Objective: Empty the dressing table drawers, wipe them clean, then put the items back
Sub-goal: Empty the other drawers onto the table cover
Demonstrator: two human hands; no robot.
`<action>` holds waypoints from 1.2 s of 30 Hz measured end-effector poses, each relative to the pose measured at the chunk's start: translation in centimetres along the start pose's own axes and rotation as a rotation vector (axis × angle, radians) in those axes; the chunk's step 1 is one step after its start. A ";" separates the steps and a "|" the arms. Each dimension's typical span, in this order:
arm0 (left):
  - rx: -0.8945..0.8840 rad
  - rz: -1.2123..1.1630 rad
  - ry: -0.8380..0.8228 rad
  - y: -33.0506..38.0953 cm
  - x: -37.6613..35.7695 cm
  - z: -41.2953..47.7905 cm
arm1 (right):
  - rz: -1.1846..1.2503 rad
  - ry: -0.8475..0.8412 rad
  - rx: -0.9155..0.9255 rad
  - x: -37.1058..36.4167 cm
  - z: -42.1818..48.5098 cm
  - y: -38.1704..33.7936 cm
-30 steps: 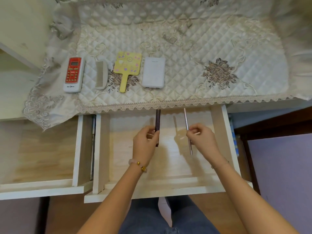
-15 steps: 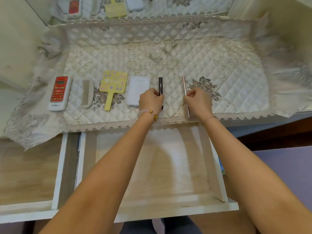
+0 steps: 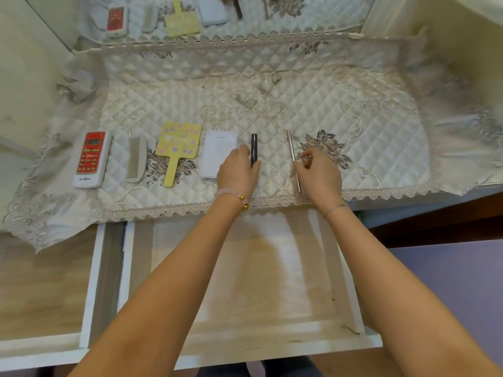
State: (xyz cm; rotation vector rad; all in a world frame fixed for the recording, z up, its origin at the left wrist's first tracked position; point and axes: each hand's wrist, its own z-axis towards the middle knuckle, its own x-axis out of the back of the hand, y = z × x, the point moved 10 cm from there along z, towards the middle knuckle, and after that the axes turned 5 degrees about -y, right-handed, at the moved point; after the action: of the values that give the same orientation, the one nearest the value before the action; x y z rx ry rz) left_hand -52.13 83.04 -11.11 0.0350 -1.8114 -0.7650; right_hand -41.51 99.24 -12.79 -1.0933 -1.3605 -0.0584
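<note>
To finish emptying the open drawer [image 3: 245, 281] neatly, the left hand [image 3: 237, 170], pinching the dark tube [image 3: 254, 148], and the right hand [image 3: 319, 172], pinching the silver stick [image 3: 293, 159], should lay both flat near the counter's [image 3: 381, 137] front edge, parallel beside the white case [image 3: 219, 153], before letting go.
</note>
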 end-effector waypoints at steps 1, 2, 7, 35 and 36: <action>-0.031 0.010 0.024 0.0 0.5 -0.4 | 0.007 0.007 0.022 0.3 -0.4 0.0; -0.070 0.028 0.044 -0.1 1.1 -1.0 | 0.007 0.011 0.048 0.5 -0.9 0.0; -0.396 0.209 0.211 0.1 3.5 -5.2 | -0.080 0.015 0.201 1.2 -4.1 0.2; -0.717 0.424 0.024 3.7 -1.2 -20.2 | -0.178 0.193 -0.050 6.8 -25.1 8.5; -0.722 0.431 0.023 4.5 -1.7 -20.6 | -0.168 0.196 -0.055 7.4 -25.5 9.2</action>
State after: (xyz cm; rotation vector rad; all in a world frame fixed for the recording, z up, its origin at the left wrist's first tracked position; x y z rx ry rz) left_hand -32.31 77.35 -6.62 -0.7866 -1.3590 -1.0439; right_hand -14.91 91.72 -7.97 -0.9890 -1.2763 -0.3201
